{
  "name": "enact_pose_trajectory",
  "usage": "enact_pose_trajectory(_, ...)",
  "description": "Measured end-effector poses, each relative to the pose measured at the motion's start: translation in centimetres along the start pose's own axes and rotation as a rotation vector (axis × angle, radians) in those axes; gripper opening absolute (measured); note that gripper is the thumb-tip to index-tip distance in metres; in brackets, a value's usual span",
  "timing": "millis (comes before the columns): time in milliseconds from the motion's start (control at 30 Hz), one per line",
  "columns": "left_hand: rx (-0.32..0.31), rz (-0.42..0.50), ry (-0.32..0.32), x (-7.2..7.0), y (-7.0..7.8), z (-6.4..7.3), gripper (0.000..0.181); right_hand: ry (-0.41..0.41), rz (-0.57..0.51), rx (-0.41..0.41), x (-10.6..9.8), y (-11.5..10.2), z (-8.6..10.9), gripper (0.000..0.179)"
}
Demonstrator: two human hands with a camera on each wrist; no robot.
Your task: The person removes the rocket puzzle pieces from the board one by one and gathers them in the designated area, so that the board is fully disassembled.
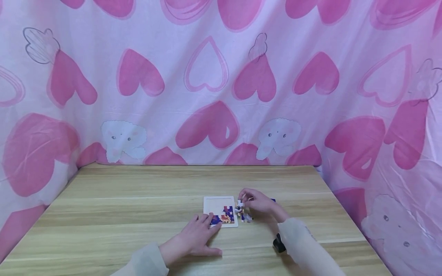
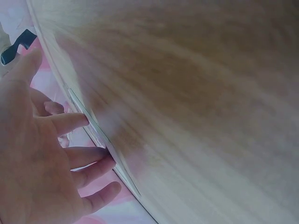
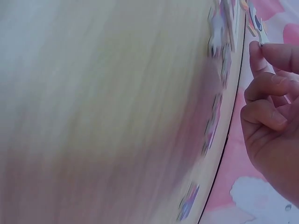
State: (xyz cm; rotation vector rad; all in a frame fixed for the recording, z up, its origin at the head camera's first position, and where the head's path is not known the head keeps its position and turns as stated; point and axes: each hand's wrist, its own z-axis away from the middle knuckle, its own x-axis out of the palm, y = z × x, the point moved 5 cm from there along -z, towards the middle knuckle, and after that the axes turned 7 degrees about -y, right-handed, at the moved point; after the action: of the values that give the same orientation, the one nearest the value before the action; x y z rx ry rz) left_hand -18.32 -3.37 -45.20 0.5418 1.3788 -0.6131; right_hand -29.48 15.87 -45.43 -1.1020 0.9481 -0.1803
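A white-framed jigsaw puzzle tray (image 1: 214,198) lies on the table, with purple and orange pieces fitted along its lower part and right side. My left hand (image 1: 198,235) rests with spread, fairly straight fingers on its lower left edge; the left wrist view shows fingertips (image 2: 100,153) at the tray's rim. Between thumb and forefinger, my right hand (image 1: 257,201) pinches a puzzle piece (image 1: 239,207) just above the tray's right edge. In the right wrist view that puzzle piece (image 3: 256,21) stands tilted at the fingertips, clear of the table.
Several loose puzzle pieces (image 1: 246,217) lie right of the tray, and more lie under the right hand, strung along the table in the right wrist view. A black object (image 1: 279,243) is by the right sleeve. A pink heart-patterned curtain (image 1: 207,76) surrounds the wooden table (image 1: 138,191).
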Motion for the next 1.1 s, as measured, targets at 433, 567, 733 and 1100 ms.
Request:
enact_pose_trajectory(433, -0.002, 0.014, -0.011, 0.1, 0.0, 0.0, 0.082, 0.016, 0.001, 0.024, -1.1, 1.8, 3.0, 0.017)
enact_pose_trajectory(567, -0.001, 0.022, -0.013, 0.2, 0.0, -0.1, 0.081, 0.023, -0.01, 0.061, -1.4, 1.8, 3.8, 0.018)
enact_pose_trajectory(733, 0.0, 0.028, -0.018, 0.3, -0.1, -0.1, 0.081, 0.019, -0.017, 0.083, -1.8, 2.2, 4.6, 0.02)
enact_pose_trajectory(1100, -0.004, 0.025, -0.021, 0.3, -0.1, -0.1, 0.081, -0.029, -0.119, 0.073, -2.1, 3.1, 5.5, 0.019)
